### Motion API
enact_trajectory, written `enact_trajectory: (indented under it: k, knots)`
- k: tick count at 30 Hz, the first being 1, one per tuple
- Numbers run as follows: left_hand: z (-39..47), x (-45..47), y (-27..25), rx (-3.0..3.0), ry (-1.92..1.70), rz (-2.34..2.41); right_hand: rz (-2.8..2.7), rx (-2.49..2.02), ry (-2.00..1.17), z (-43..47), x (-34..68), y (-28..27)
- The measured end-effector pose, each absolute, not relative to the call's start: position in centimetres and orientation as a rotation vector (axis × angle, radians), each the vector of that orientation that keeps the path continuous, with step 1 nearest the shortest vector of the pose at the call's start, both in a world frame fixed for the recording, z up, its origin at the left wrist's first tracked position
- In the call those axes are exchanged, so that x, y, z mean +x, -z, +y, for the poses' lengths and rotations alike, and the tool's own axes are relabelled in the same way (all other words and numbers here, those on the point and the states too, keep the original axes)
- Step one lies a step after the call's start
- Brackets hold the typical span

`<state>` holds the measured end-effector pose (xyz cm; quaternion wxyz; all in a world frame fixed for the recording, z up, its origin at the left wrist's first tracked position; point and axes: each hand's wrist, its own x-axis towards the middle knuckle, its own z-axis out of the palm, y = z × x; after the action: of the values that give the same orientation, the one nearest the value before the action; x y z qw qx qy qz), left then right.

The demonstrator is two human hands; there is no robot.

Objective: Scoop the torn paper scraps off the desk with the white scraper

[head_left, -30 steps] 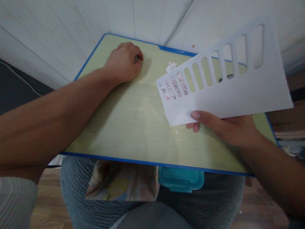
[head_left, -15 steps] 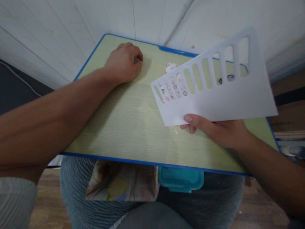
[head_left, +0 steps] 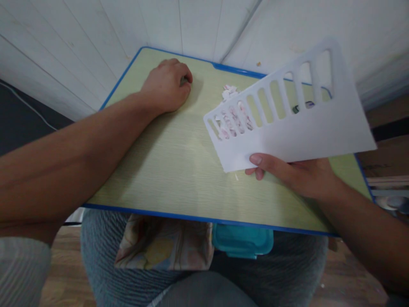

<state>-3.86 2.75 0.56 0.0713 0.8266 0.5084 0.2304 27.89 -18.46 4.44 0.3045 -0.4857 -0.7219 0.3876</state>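
My right hand (head_left: 306, 177) grips the lower edge of a white sheet of paper (head_left: 294, 136), thumb on the near face and fingers behind. A slanting row of several rounded slots is cut along the sheet's upper side, and the sheet is raised at an angle over the table. Torn paper scraps (head_left: 229, 91) lie behind it, partly showing through the left slots. My left hand (head_left: 168, 85) rests closed on the far left of the table; a small grey-green patch shows between thumb and forefinger, too hidden to name.
The yellow-green table (head_left: 172, 170) has a blue rim and stands against a white panelled wall (head_left: 191, 25). Below its near edge are a patterned cloth pouch (head_left: 166, 247) and a teal lidded container (head_left: 243, 239). Boxes (head_left: 390, 162) stand at the right.
The white sheet and my right hand have shifted slightly, the sheet's lower corners moving a little right. My left hand stays in place.
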Motion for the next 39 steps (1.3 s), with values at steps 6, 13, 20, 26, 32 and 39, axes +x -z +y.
enact_trajectory:
  k: [6, 13, 20, 26, 32, 39]
  knots:
    - [3.4, -4.0, 0.0, 2.562, -0.681, 1.553, -1.89, -1.346, -0.929, -18.7, 28.2, -5.1]
    - [3.9, -4.2, 0.6, 2.58, -0.722, 1.537, -1.948, -1.374, -0.882, -18.6, 28.6, -4.6]
    - [4.2, -4.4, 0.8, 2.598, -0.744, 1.499, -1.867, -1.351, -0.815, -18.6, 28.2, -3.7]
    - [4.2, -4.3, 0.7, 2.572, -0.757, 1.516, -1.828, -1.381, -0.842, -18.3, 28.2, -3.6]
    - [4.2, -4.2, 0.8, 2.607, -0.726, 1.546, -1.868, -1.358, -0.8, -18.4, 28.1, -3.3]
    - [4.4, -4.4, 0.9, 2.608, -0.733, 1.533, -1.908, -1.363, -0.786, -18.7, 27.9, -3.5]
